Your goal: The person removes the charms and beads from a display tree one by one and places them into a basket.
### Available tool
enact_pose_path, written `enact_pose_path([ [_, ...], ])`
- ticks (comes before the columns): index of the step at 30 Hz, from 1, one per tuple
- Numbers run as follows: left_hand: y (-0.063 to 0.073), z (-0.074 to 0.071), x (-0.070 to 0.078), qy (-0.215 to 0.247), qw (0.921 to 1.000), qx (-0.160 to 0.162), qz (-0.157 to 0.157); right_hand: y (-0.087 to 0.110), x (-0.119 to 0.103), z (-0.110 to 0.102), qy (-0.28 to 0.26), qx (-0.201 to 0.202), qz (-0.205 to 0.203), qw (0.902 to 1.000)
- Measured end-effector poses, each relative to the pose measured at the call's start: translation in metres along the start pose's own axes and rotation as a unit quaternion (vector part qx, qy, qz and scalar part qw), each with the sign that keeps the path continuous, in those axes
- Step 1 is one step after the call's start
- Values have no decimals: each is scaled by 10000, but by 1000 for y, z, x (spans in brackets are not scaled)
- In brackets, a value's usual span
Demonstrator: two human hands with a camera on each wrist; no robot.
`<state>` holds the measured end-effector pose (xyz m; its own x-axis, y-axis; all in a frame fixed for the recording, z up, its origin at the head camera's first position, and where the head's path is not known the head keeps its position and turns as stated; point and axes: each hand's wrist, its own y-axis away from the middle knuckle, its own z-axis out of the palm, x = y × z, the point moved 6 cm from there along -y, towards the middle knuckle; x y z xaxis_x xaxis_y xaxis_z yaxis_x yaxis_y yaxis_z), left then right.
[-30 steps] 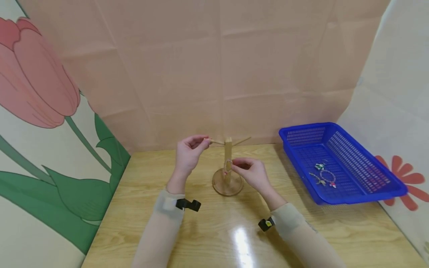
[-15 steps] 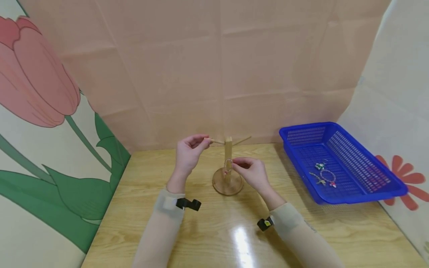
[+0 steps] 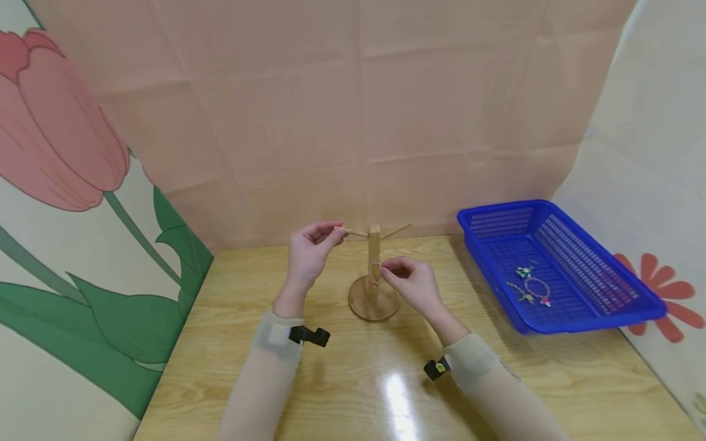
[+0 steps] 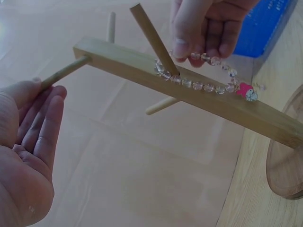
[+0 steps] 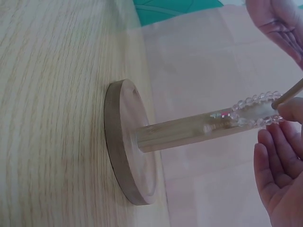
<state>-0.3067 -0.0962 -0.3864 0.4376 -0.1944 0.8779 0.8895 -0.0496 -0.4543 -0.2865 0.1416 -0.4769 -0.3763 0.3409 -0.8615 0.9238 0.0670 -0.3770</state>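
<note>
A wooden jewelry stand (image 3: 374,245) with a round base (image 5: 118,142) and short pegs stands upright on the table. My left hand (image 3: 309,254) pinches the tip of an upper peg (image 4: 66,72) between thumb and fingers. A bracelet of clear pinkish beads (image 4: 198,86) loops around a front peg (image 4: 152,35), resting near where that peg meets the post. My right hand (image 3: 415,285) pinches the bracelet's right side between thumb and forefinger. A pink and white charm (image 4: 247,91) dangles from the bracelet, against the post.
On the right of the wooden table (image 3: 220,380) sits a blue basket (image 3: 590,260). In it lie a beaded bracelet with a red charm (image 3: 537,286), a green charm piece (image 3: 523,272) and a chain with a charm (image 3: 521,294). Behind the table hangs a pinkish backdrop (image 3: 287,122).
Both hands keep their hold on the peg and the bracelet, almost still. The head view has shifted very slightly.
</note>
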Motion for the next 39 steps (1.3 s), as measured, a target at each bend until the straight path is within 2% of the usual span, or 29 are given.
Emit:
enact_pose_path([
  [8,0,1,1,-25,10000,-24,-16,2,-7,-2,-113,19,-70,9999],
  [17,0,0,0,-45,10000,32,-33,7,-16,-4,-271,22,-391,9989],
  [30,-1,1,0,39,10000,-33,37,12,-26,-9,-586,-12,-425,9974],
  [39,0,-1,0,27,10000,18,5,19,-44,-12,-789,-201,-836,9932],
])
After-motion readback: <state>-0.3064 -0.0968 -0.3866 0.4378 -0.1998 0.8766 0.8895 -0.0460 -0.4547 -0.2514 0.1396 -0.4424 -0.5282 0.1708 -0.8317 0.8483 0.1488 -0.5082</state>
